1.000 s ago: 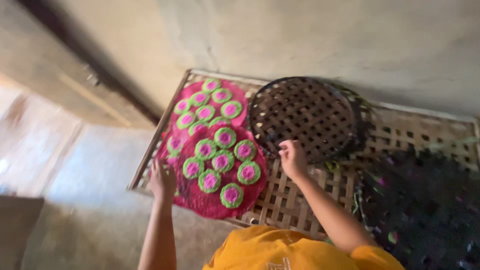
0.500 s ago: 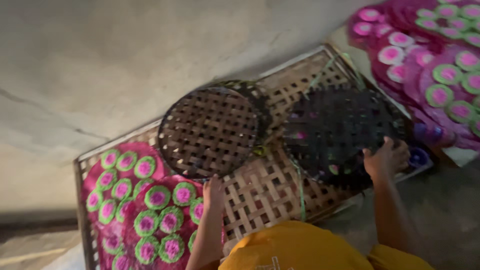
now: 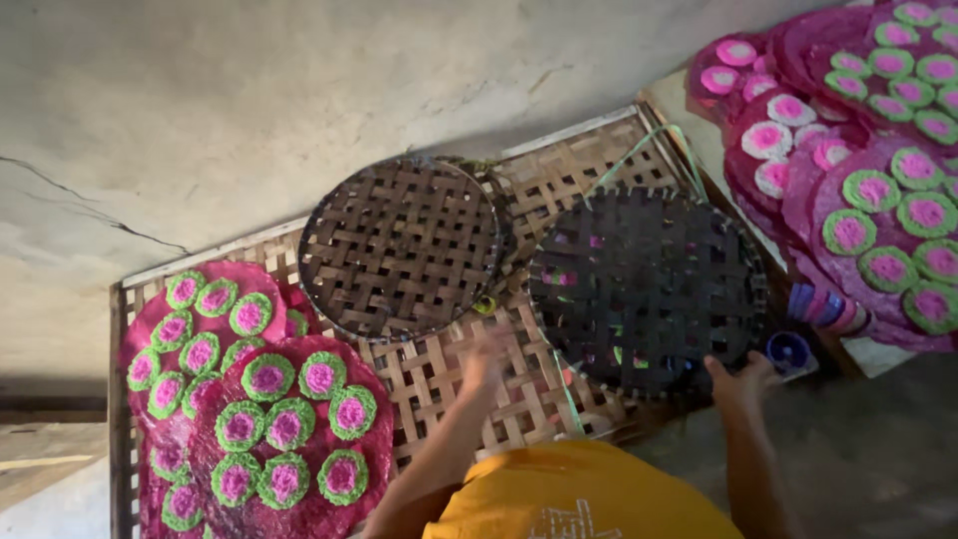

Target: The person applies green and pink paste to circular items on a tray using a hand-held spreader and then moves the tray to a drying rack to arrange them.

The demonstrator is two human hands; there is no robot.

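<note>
No signs, screens or labels are showing anywhere. Possibly a package is lying at four o'clock: a small striped blue-and-purple bundle (image 3: pixel 820 305), too blurred to tell.

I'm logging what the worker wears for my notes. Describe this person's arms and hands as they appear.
Both arms are bare from the shoulder down, with no long sleeves, gloves, rings or watch visible. The left hand is motion-blurred, so details are unclear; the right hand shows plain bare fingers. The person wears a yellow top with a faint pale print.
</note>
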